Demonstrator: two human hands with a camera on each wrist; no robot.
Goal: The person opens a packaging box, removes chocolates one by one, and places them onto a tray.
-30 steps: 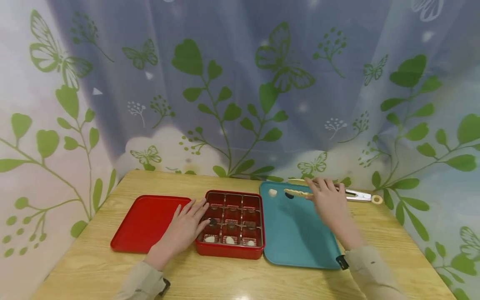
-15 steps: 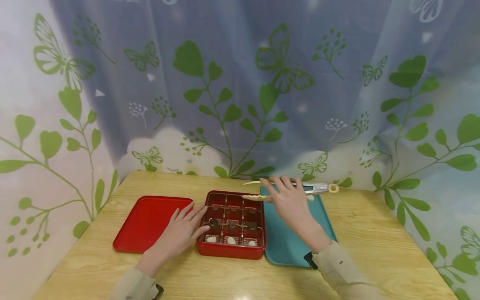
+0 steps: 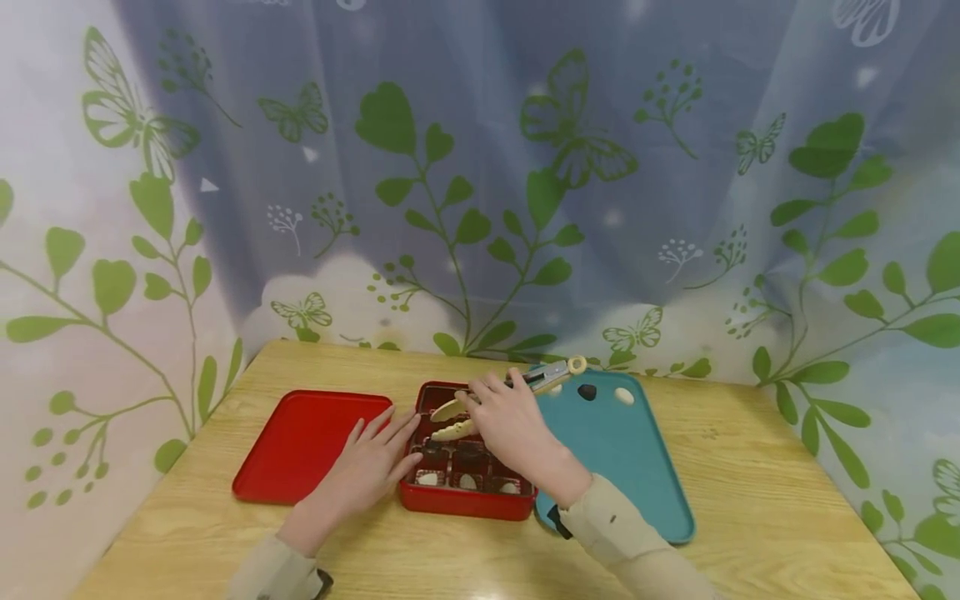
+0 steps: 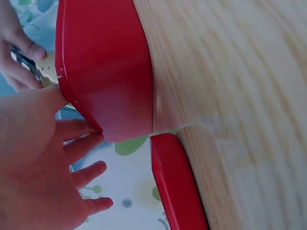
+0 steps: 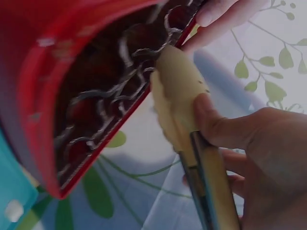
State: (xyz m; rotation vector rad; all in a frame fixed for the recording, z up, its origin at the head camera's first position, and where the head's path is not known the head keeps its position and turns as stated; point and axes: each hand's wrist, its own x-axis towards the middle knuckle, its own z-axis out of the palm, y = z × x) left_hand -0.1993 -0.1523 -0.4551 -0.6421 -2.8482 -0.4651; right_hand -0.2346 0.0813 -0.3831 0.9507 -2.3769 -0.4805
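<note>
My right hand (image 3: 510,421) holds a pair of tongs (image 5: 182,91) with cream scalloped tips and a metal handle. In the head view the tips are over the left part of a red box (image 3: 467,502) with a clear divided insert; whether they pinch anything is hidden. White pieces (image 3: 428,479) sit in the box's front compartments, and dark ones lie behind them, partly covered. With its fingers spread, my left hand (image 3: 360,471) touches the box's left rim. In the left wrist view, its thumb and fingertips meet the red wall (image 4: 105,72).
A blue tray (image 3: 622,467) stands right of the box, bearing a dark piece (image 3: 587,392) and white pieces (image 3: 624,397) near its far edge. Left of the box lies a red lid (image 3: 300,442). A printed curtain (image 3: 480,208) hangs behind the wooden table (image 3: 765,467).
My right hand has carried the tongs left from above the blue tray to over the box, and their tips now angle down into it. The left hand stays at the box's left rim.
</note>
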